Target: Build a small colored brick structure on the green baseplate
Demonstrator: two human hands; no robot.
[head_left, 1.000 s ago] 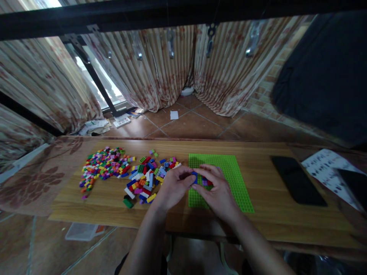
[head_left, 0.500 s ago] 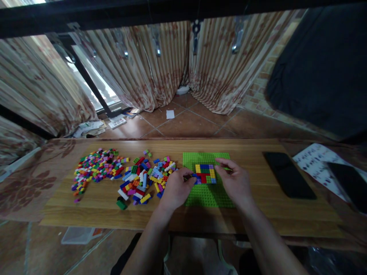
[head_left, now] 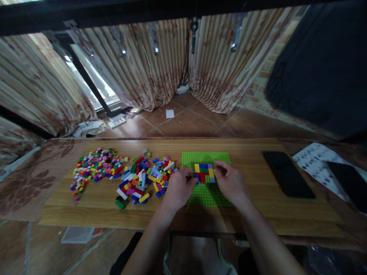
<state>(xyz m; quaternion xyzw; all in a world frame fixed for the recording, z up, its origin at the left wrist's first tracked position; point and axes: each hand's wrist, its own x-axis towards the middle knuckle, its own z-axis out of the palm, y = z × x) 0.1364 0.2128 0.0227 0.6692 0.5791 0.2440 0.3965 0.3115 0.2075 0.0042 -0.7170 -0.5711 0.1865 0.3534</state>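
Observation:
A flat block of joined toy bricks [head_left: 204, 177], in yellow, blue, red, green and purple, lies on a green studded baseplate [head_left: 206, 196]. At its left edge, my left hand [head_left: 179, 189] is closed, thumb and forefinger around a small blue brick [head_left: 197, 177]. Whether this brick is pressed down fully I cannot tell. My right hand [head_left: 231, 181] rests at the block's right edge with curved fingers, thumb and forefinger against its side. The undersides of both hands are hidden.
Left of the baseplate spreads a pile of larger bricks [head_left: 140, 181], and beyond it a heap of smaller ones [head_left: 96, 166]. A dark tablet-like slab [head_left: 288, 174] lies to the right, near a printed sheet [head_left: 311, 158] and a black phone-like object [head_left: 346, 181]. The wooden board [head_left: 114, 219] has its edge close to me.
My right hand has shifted slightly left, its fingers coming against the brick block's side. My left hand has moved a little to the right with the blue brick. The view has shifted slightly.

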